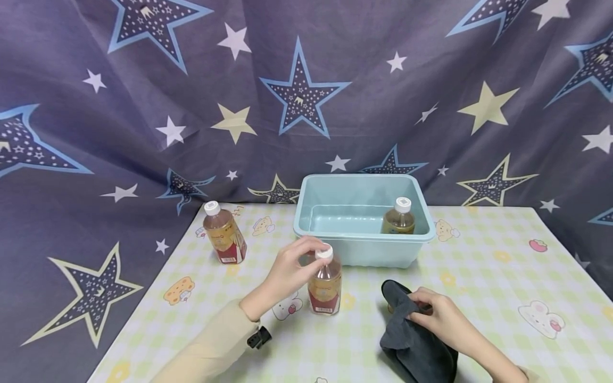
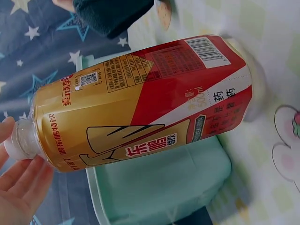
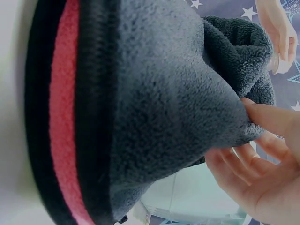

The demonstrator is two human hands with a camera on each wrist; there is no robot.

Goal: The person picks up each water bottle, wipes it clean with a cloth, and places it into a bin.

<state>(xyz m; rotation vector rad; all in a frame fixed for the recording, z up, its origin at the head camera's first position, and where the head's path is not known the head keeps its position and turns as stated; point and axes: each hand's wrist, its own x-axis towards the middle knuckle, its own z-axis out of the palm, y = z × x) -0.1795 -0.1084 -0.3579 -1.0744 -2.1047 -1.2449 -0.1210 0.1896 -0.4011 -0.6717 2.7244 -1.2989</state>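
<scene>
My left hand (image 1: 286, 270) pinches the white cap of an upright drink bottle (image 1: 325, 290) in front of the tub. In the left wrist view, thumb and fingertips lie on both sides of that cap, and the gold and red label faces the camera. To the right, my right hand (image 1: 444, 317) grips a dark grey cloth (image 1: 417, 348), its fabric bunched between thumb and fingers. The right wrist view shows the cloth's fuzzy surface (image 3: 164, 98), with black trim and a red strip along one edge.
A light blue plastic tub (image 1: 369, 250) stands at the back of the table, with one white-capped bottle (image 1: 399, 221) inside at its right end. Another bottle (image 1: 226, 238) stands at the back left on the checked tablecloth (image 1: 488, 276). Behind hangs a star-patterned curtain (image 1: 373, 64).
</scene>
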